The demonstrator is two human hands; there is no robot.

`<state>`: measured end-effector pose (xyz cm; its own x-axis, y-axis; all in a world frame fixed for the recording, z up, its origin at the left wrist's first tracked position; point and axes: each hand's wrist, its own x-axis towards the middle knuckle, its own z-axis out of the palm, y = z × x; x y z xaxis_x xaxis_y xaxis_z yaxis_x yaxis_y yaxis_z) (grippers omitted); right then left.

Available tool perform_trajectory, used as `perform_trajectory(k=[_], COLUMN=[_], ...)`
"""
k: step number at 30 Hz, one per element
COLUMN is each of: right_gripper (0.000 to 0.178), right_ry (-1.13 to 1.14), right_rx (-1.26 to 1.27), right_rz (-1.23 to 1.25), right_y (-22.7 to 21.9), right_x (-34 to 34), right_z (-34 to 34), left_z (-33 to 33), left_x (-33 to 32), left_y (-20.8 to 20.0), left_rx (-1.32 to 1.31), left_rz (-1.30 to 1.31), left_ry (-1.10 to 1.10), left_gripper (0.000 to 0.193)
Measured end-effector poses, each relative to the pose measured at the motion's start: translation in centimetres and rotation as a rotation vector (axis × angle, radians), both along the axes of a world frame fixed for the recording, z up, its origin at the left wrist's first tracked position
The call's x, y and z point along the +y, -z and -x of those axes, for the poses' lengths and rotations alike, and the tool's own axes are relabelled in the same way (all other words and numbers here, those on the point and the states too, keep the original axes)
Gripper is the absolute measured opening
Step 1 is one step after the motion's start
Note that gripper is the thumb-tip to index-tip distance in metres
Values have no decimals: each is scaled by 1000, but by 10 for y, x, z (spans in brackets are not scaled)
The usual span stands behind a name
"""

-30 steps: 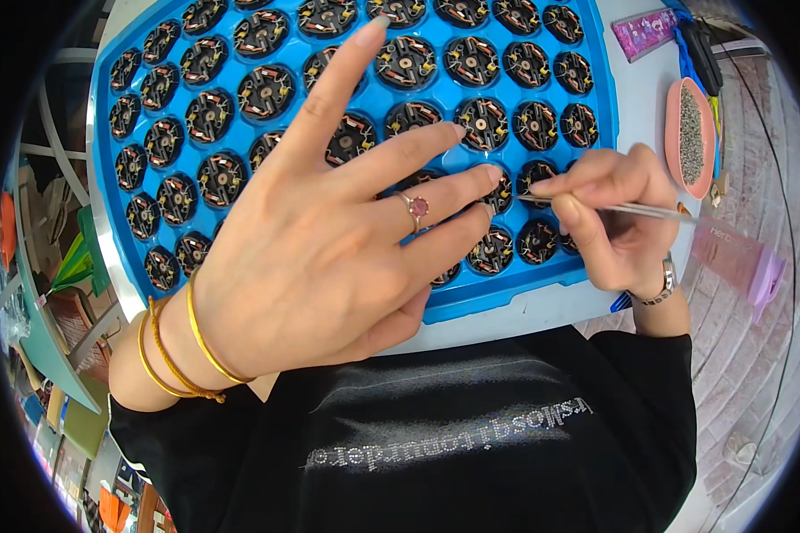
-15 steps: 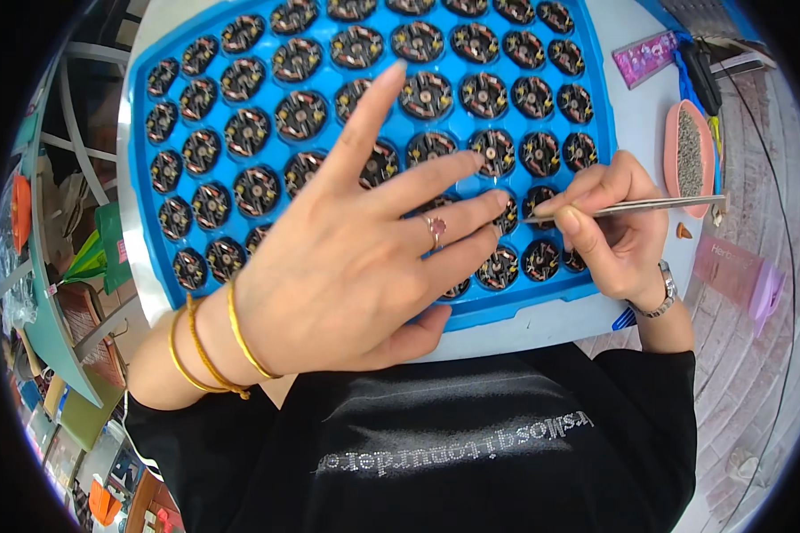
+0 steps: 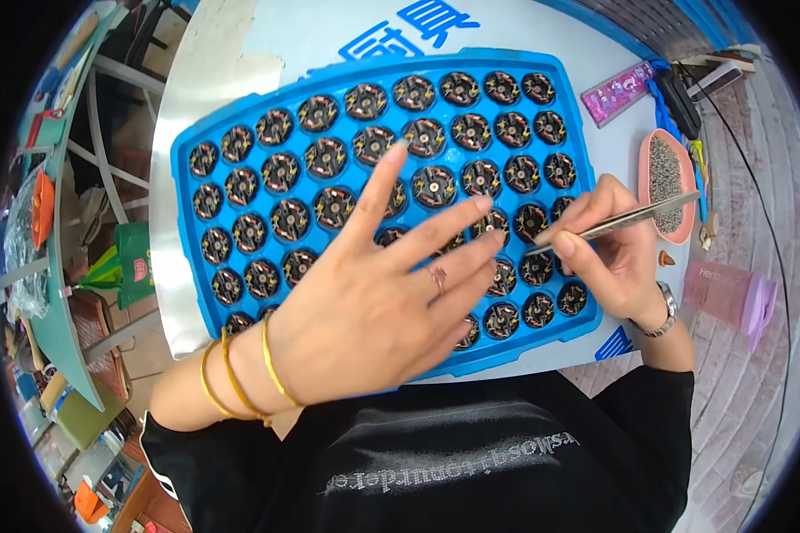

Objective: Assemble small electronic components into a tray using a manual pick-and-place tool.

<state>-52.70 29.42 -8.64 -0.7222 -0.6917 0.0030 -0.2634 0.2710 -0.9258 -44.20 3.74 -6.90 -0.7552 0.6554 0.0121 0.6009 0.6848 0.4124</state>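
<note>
A blue plastic tray (image 3: 556, 340) holds rows of round black parts (image 3: 435, 186), each set in its own recess and fitted with small red, yellow and metallic pieces. My left hand (image 3: 356, 306) spreads its fingers over the middle of the tray, its ring and middle fingertips at parts right of centre. It hides several parts beneath it. In my right hand (image 3: 627, 258), pinched between thumb and fingers, is a pair of metal tweezers (image 3: 636, 214). Their tips point left, at a round part near the tray's right side; whether they grip anything is too small to tell.
Right of the tray, a pink dish (image 3: 646, 178) holds many small grey pieces. Behind it lie a purple patterned packet (image 3: 617, 93) and a black-handled tool (image 3: 678, 105). A pinkish bottle with a lilac lid (image 3: 760, 306) is beyond the table's right edge. Shelving stands at far left.
The whole view has shifted, so the tray sits lower and more of the table behind it shows. My left hand stays spread over the parts, and the tweezers remain near the same area.
</note>
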Motion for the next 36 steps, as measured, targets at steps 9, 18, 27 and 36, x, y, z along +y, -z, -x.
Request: perform_trajectory(k=[9, 18, 27, 36], right_gripper=[13, 17, 18, 21], right_ry=[-29, -52, -20, 21], right_rx=[83, 135, 96, -235], right_rz=[-170, -128, -73, -11], right_y=[4, 11, 16, 14], right_x=[-4, -8, -4, -8], right_z=[5, 6, 8, 7], left_z=[19, 21, 17, 17], left_x=[0, -4, -2, 0], left_y=[18, 19, 19, 12], left_rx=[17, -6, -40, -83], left_rz=[2, -6, -38, 14], left_ry=[22, 23, -8, -6], left_gripper=[48, 47, 49, 55])
